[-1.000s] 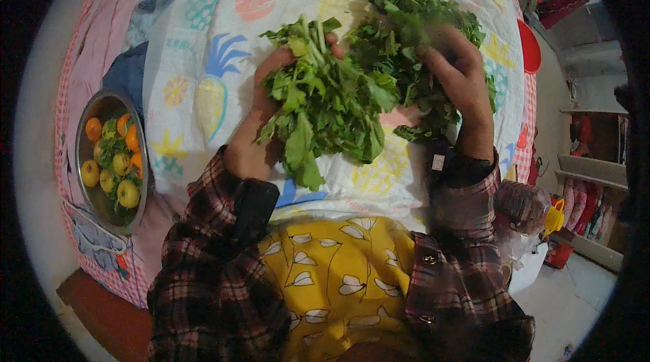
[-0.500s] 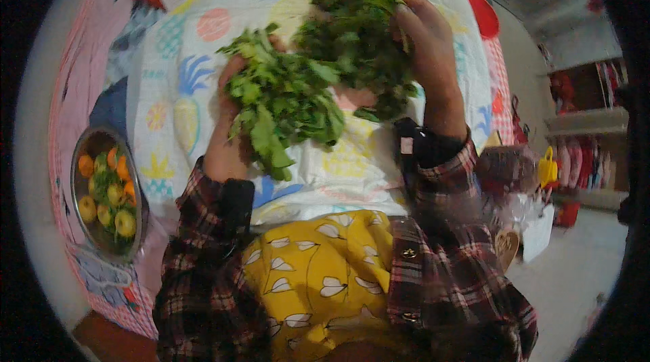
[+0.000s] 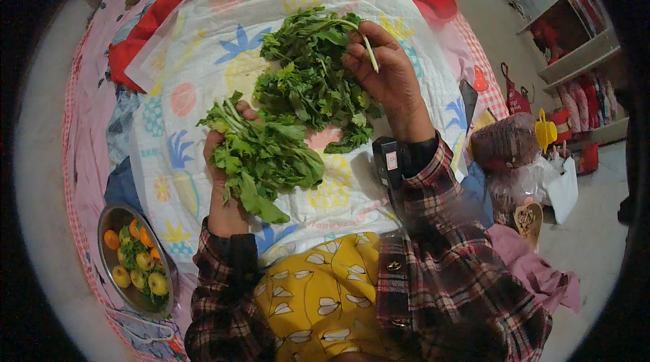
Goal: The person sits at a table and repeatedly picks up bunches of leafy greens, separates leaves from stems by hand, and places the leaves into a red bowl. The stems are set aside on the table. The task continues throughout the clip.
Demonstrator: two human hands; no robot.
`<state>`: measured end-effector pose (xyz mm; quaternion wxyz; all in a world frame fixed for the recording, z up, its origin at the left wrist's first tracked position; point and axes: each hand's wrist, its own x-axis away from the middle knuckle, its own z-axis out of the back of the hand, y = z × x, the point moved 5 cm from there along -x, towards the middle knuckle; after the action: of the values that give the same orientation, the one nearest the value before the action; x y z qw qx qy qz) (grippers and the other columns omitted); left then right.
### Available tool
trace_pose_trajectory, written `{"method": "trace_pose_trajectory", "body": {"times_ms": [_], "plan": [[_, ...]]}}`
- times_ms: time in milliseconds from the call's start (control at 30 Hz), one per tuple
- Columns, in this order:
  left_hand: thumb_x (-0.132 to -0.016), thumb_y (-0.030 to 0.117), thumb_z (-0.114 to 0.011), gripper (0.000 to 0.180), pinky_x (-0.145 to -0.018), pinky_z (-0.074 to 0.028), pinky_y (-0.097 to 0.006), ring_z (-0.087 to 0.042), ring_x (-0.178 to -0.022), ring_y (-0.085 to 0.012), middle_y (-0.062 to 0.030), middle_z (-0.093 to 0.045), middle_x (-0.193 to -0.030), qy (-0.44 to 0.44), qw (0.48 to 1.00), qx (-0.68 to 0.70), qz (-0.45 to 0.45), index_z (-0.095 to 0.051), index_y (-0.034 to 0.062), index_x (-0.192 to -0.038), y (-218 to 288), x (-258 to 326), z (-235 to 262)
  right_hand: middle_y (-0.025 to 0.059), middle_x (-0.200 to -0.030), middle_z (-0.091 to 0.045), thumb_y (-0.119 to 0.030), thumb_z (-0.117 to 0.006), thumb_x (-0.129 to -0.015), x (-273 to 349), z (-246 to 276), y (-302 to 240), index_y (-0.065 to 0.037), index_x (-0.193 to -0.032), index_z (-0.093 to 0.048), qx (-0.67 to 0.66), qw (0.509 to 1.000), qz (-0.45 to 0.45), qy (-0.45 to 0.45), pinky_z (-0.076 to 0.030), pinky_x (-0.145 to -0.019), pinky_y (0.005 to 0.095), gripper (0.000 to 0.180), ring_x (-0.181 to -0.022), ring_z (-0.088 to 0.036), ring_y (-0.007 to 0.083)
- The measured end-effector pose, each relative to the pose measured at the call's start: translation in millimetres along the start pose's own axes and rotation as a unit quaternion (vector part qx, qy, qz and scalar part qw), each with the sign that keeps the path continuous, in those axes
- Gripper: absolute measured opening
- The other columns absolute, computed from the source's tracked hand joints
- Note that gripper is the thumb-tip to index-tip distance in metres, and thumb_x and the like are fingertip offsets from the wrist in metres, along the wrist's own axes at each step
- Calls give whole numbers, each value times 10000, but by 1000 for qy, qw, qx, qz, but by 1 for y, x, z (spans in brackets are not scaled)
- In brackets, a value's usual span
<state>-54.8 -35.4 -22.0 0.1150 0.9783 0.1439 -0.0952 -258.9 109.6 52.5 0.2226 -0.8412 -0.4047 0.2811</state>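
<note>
Greens (image 3: 271, 165), bunched left of centre, were gripped by the left hand (image 3: 215, 148); right hand (image 3: 391, 71) pinched a pale stem (image 3: 370, 54) at the right edge of the farther pile (image 3: 305, 77) on the white cloth (image 3: 200, 57). Judged light, limp, easily bruised; firmer stem ends likely offered the safest hold.

Leafy greens (image 3: 308, 81) matt, crinkled; bowl (image 3: 120, 218) shiny metal; basin (image 3: 433, 0) smooth plastic.

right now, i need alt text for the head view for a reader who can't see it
A person holds a bunch of leafy greens in the left grip and a pale stem in the right grip, by a pile of greens on a white fruit-print cloth. A metal bowl of yellow and orange fruit sits at the lower left.
</note>
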Motion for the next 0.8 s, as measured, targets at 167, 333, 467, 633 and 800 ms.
{"method": "trace_pose_trajectory", "body": {"times_ms": [167,333,467,633,800], "plan": [[-820,273,-655,521,-874,-493,-347,-542,-1030,-215,-100,-521,-1100,11,1000,-21,-3,-412,20,-1206,0,2,1,86,-956,-601,-65,-588,-862,-1,-2,-6,-30,-1105,-596,148,987,30,49,-496,-720,334,246,-827,-596,175],[-809,299,-662,537,-866,-488,-332,-538,-1017,-206,-99,-521,-1086,13,1000,-20,-9,-424,16,-1199,-3,3,-4,99,-920,-626,-78,-584,-880,-3,-29,-35,-45,-1083,-603,79,988,133,-24,-521,-734,348,206,-827,-620,208],[-802,287,-654,546,-867,-505,-352,-555,-1012,-210,-96,-535,-1080,17,1000,-14,-21,-424,6,-1208,-2,4,-5,78,-1061,-622,-87,-569,-900,4,-54,-64,-66,-1136,-598,94,974,202,-26,-519,-737,365,239,-958,-589,202],[-808,297,-628,537,-843,-533,-363,-575,-1017,-211,-107,-562,-1069,40,997,-58,-39,-450,-11,-1209,-2,5,0,112,-1119,-606,-49,-577,-882,12,-88,-66,-30,-1112,-608,170,958,227,-46,-514,-712,311,233,-900,-597,171],[-827,291,-611,533,-822,-539,-341,-608,-978,-220,-129,-589,-1095,49,995,-67,-48,-465,-34,-1224,-3,7,2,76,-974,-656,-49,-632,-834,30,-129,-64,8,-1074,-623,306,935,178,10,-490,-690,247,247,-807,-612,133]]}}
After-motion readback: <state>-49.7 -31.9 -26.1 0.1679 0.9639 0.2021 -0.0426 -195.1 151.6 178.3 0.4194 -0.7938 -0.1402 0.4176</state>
